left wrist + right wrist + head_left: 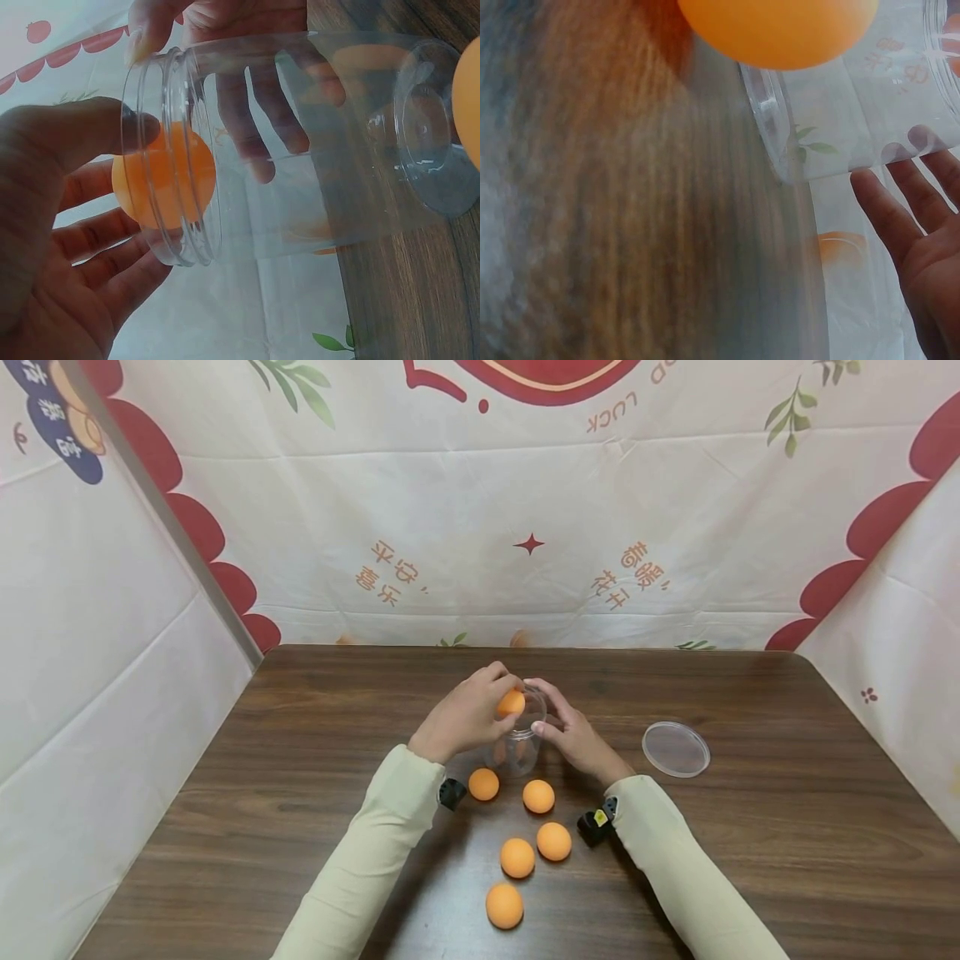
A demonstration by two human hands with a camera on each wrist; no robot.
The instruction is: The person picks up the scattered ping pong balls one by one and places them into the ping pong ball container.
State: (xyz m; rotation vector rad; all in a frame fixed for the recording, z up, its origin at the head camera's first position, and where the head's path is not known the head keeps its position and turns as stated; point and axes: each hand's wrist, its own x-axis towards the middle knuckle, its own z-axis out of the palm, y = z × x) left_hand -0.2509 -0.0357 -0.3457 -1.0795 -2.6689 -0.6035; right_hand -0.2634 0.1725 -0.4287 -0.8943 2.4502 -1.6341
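My left hand pinches an orange ping-pong ball at the mouth of a clear plastic jar. The left wrist view shows this ball level with the jar's threaded neck, the thumb against its near side. My right hand holds the jar near the top, thumb at the rim and fingers along the side. In the right wrist view, fingertips touch the jar's wall. On the table nearest the jar lie one orange ball and another ball.
Several more orange balls, among them a front ball, lie between my forearms. A clear round lid rests flat to the right of my right hand. The brown wooden table ends at a printed white cloth behind.
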